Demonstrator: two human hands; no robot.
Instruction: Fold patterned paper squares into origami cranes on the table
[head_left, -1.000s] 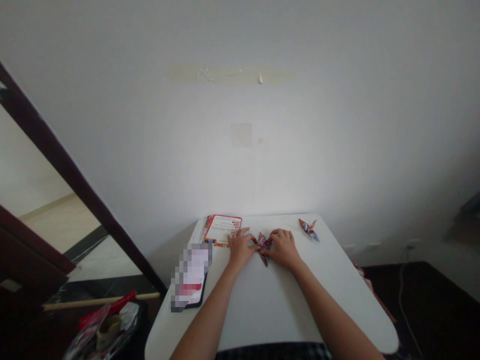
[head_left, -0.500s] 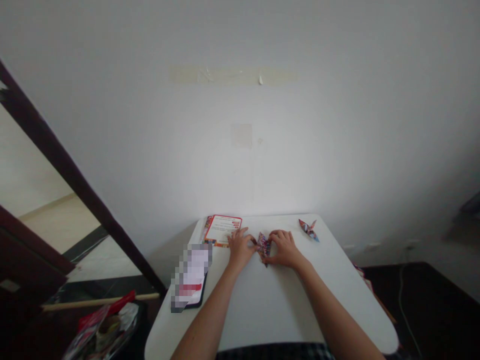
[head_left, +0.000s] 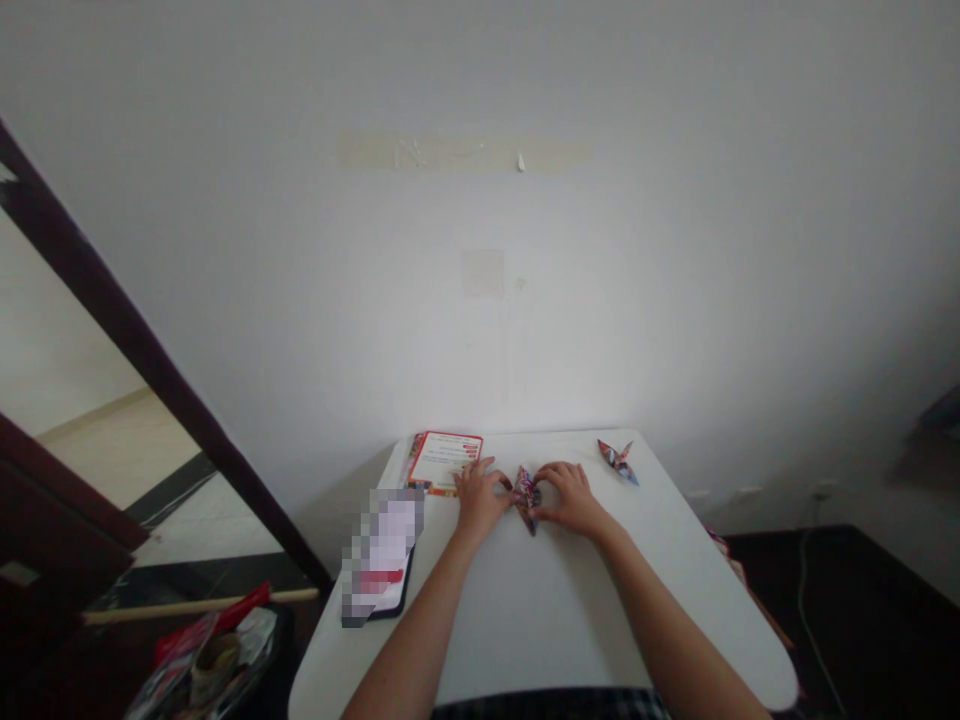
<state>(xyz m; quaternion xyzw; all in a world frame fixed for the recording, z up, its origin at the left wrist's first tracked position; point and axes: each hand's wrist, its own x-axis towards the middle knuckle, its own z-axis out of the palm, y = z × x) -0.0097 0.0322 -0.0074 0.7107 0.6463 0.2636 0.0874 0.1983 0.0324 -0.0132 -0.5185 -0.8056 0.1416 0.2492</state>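
Note:
A small piece of folded patterned paper (head_left: 526, 497) lies on the white table (head_left: 525, 600), its ends pointing away from and toward me. My left hand (head_left: 482, 495) pinches its left edge between thumb and forefinger, the other fingers spread over the printed sheets. On the right edge, my right hand (head_left: 571, 497) holds the paper with thumb and curled forefinger. Beyond my right hand sits a folded paper crane (head_left: 617, 460) with a similar multicoloured pattern, touched by neither hand.
Printed sheets (head_left: 442, 462) with a red border lie at the table's back left. A phone (head_left: 386, 560), partly pixelated, rests near the left edge. Behind the table rises a white wall (head_left: 495, 340). On the floor at left stands a filled bin (head_left: 281, 650).
My right thumb has shifted slightly up along the paper's right edge, so more of its near end shows. The left hand stays almost in place.

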